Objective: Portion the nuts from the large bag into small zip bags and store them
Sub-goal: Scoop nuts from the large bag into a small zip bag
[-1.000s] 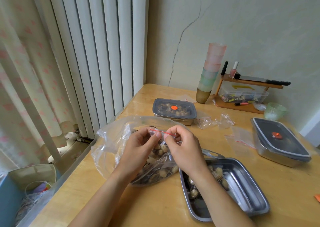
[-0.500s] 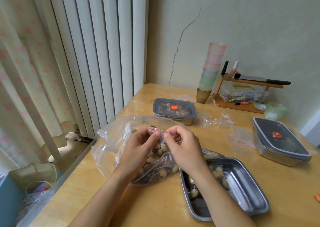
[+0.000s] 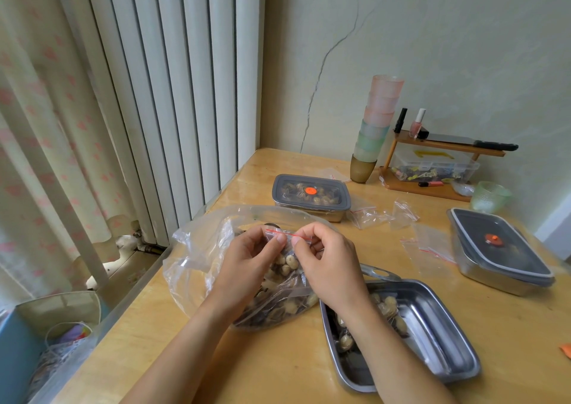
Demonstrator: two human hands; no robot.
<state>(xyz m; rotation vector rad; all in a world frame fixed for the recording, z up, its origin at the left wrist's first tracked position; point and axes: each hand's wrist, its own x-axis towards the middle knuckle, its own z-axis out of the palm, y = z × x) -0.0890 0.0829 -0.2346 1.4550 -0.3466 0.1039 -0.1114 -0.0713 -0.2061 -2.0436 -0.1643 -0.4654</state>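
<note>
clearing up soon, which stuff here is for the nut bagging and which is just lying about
Job: small zip bag, large bag, steel tray, nut-filled tin, spare zip bags.
Lying about: stacked cups, nail polish, wooden shelf, green cup.

Stacked pastel cups (image 3: 375, 128) stand beside a wooden shelf (image 3: 404, 186) bearing nail polish (image 3: 415, 125), near a green bowl (image 3: 489, 196).

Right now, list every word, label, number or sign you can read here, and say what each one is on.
No text here is readable.
On the clear box, a yellow mark: too blurred to read.
On the grey lid, an orange disc: no legible marking.
On the small zip bag, a red stripe only, no words.
</note>
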